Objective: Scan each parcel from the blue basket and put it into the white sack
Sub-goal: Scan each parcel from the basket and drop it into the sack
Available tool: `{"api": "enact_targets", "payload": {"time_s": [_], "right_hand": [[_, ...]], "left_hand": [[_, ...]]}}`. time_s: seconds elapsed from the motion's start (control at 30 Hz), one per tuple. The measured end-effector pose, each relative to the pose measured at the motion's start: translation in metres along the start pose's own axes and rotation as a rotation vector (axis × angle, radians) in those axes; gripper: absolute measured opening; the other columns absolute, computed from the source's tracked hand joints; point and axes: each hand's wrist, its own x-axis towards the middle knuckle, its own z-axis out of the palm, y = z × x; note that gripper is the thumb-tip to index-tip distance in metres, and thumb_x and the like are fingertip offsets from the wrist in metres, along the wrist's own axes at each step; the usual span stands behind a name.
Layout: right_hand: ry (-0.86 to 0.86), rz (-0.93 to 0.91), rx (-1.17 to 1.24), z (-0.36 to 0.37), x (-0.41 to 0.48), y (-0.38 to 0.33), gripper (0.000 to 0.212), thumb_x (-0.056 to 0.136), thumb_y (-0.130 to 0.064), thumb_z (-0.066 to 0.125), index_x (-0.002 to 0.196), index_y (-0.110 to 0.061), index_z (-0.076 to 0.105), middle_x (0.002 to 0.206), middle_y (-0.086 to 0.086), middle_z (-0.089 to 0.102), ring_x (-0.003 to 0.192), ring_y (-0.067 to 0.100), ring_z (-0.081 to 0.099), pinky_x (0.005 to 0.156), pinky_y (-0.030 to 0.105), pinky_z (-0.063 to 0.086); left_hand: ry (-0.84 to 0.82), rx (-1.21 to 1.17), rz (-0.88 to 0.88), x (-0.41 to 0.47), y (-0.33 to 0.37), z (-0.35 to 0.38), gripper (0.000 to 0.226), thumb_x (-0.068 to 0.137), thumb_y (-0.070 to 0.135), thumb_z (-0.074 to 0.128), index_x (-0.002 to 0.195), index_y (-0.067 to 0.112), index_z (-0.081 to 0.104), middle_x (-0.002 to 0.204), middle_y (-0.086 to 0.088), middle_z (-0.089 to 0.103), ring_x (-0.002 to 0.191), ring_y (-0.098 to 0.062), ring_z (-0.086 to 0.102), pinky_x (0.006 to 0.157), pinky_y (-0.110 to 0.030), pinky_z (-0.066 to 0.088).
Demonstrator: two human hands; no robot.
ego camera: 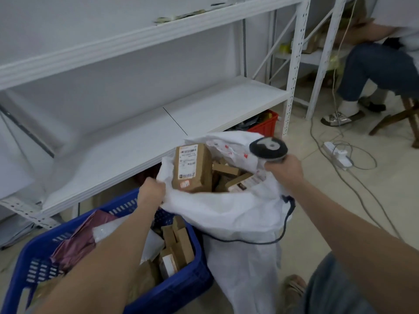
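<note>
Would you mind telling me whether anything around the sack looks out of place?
Nothing looks spilled or damaged. The labelled brown parcel stands on end in the white sack, poking above the other boxes, and the scanner cable drapes across the sack's front, where it might snag.

This is a parcel-handling storeroom, a working back room rather than a home or a shop floor. White slotted-steel shelving lines the wall, with a red crate under its lowest shelf. A blue basket on the tiled floor holds cardboard boxes and plastic mailers. The white sack beside it contains more boxes, including a labelled box with a printed barcode. A corded barcode scanner is in use, a power strip lies on the floor, and another person sits on a wooden stool at a further rack.
</note>
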Motion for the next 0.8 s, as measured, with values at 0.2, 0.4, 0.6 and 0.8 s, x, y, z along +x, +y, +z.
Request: {"api": "enact_targets", "payload": {"time_s": [0.2, 0.4, 0.6, 0.8], "right_hand": [[-0.196, 0.077, -0.037, 0.003, -0.014, 0.004, 0.019, 0.069, -0.009, 0.07, 0.087, -0.009, 0.066, 0.093, 0.01, 0.064, 0.089, 0.025, 0.057, 0.072, 0.034, 0.048], [-0.138, 0.013, -0.062, 0.01, -0.009, -0.024, 0.02, 0.063, -0.019, 0.068, 0.081, -0.017, 0.061, 0.082, 0.003, 0.063, 0.086, 0.023, 0.06, 0.077, 0.036, 0.055], [0.026, 0.196, -0.15, 0.025, 0.02, -0.013, 0.049, 0.048, -0.036, 0.063, 0.093, -0.019, 0.057, 0.102, 0.005, 0.061, 0.098, 0.029, 0.059, 0.085, 0.047, 0.053], [-0.011, 0.272, 0.001, 0.042, 0.022, -0.008, 0.011, 0.074, -0.01, 0.066, 0.081, -0.01, 0.058, 0.086, 0.009, 0.061, 0.077, 0.021, 0.058, 0.069, 0.033, 0.051]], "left_hand": [[-0.223, 0.115, -0.203, -0.013, -0.018, -0.003, 0.037, 0.09, 0.01, 0.049, 0.124, -0.003, 0.047, 0.106, -0.019, 0.055, 0.095, -0.034, 0.057, 0.081, -0.042, 0.055], [-0.086, 0.487, 0.105, -0.012, 0.008, 0.007, 0.08, 0.084, 0.033, 0.066, 0.144, 0.009, 0.019, 0.144, -0.019, 0.028, 0.132, -0.038, 0.033, 0.101, -0.047, 0.039], [-0.096, 0.657, 0.614, 0.021, 0.087, 0.037, 0.079, 0.087, 0.027, 0.062, 0.149, 0.009, 0.016, 0.15, -0.011, 0.028, 0.139, -0.028, 0.026, 0.107, -0.042, 0.034], [-0.323, 0.765, 0.56, 0.044, 0.08, 0.076, 0.067, 0.09, 0.041, 0.053, 0.149, 0.022, 0.027, 0.148, -0.009, 0.039, 0.133, -0.029, 0.04, 0.106, -0.046, 0.035]]}}
